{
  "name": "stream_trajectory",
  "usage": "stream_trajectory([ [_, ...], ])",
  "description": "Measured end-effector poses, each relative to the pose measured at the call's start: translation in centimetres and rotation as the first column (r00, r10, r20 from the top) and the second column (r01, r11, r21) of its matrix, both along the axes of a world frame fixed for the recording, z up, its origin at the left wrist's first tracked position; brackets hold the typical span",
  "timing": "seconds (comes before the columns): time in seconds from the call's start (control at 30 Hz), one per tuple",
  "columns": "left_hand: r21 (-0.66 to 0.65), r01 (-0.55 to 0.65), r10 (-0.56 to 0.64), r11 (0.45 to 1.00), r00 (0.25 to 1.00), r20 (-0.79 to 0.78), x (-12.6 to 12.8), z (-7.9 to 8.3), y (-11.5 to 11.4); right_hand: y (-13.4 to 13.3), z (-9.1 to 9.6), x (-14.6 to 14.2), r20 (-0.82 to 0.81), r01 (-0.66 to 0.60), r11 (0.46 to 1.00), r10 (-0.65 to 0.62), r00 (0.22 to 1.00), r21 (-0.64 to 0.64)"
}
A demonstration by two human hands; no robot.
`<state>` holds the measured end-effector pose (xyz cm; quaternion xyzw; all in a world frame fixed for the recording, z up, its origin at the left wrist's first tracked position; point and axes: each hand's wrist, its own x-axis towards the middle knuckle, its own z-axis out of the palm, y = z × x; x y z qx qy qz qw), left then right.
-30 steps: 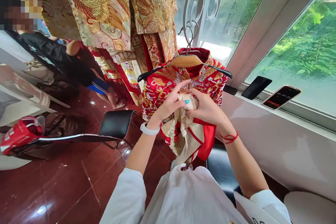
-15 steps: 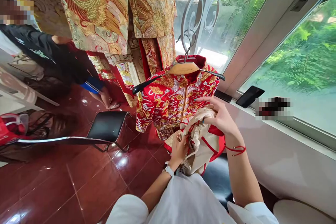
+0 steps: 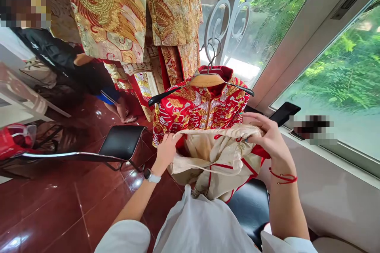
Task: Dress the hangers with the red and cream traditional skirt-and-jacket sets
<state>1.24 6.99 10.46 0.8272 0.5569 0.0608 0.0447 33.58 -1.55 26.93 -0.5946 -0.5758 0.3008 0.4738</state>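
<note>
Both of my hands hold a beige cloth bag with red trim [image 3: 216, 160], stretched wide between them. My left hand [image 3: 165, 151] pinches its left edge, fingers closed on the fabric. My right hand [image 3: 267, 139] grips the right edge of the mouth. Right behind the bag hangs a red jacket with gold embroidery [image 3: 198, 108] on a wooden hanger [image 3: 206, 80], hooked on a white iron scroll railing [image 3: 230, 8].
Gold and red embroidered garments [image 3: 118, 16] hang above left. A black chair [image 3: 121, 142] stands on the dark red tiled floor, and a black seat [image 3: 249, 205] is below the bag. Another person in black [image 3: 59, 59] crouches at left. A dark phone [image 3: 283, 112] lies on the window sill.
My hands have drawn apart, the left one moving up and to the left, so the bunched bag is now spread open between them. The view has shifted slightly.
</note>
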Motion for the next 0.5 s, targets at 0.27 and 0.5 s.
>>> stream_trajectory([
  [0.27, -0.175, -0.108, 0.128, 0.979, 0.985, 0.113, 4.6, -8.1, -5.5, 0.5, 0.0, -2.1, -0.059, -0.146, 0.989, 0.147, 0.987, 0.018],
  [0.5, -0.280, -0.208, 0.274, 0.937, 0.936, 0.222, -0.5, -6.2, -0.3, 1.3, -1.2, -0.8, 0.061, -0.344, 0.935, 0.349, 0.935, -0.081],
])
